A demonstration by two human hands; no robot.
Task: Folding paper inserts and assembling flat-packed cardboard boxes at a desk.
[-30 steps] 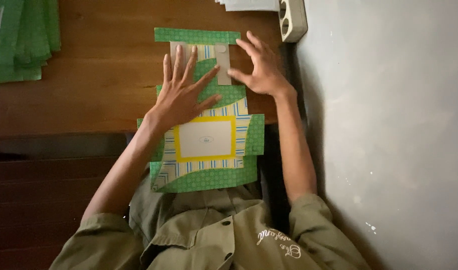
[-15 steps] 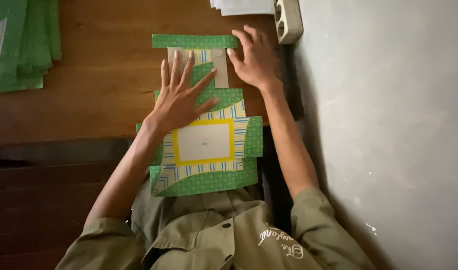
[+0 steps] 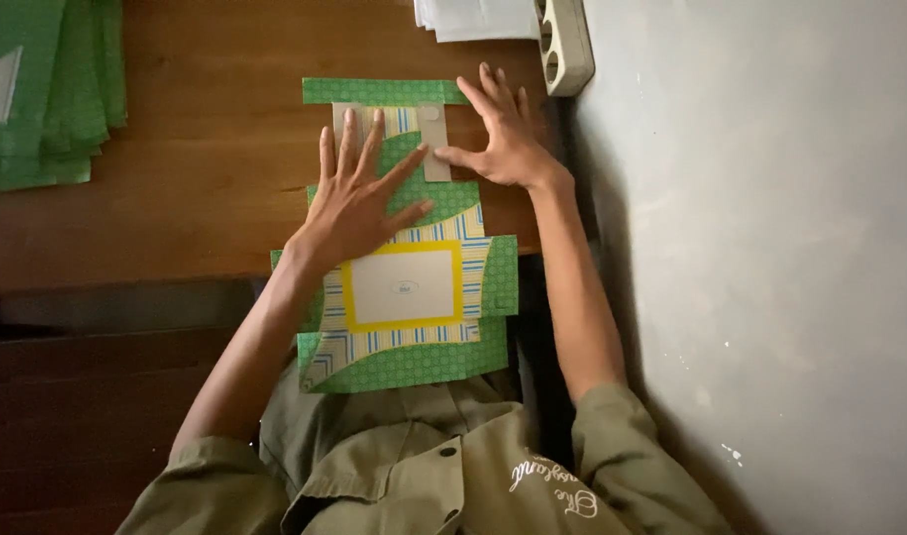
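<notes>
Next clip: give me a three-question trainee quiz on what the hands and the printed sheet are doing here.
1. True or false: the left hand lies flat, fingers spread, on the flat printed carton sheet.
2. The right hand presses near which part of the sheet? A) the yellow-framed white panel B) the grey strip at the top C) the bottom green flap
3. What lies at the table's far left edge?

Key: 1 true. 2 B. 3 A stack of green sheets.
</notes>
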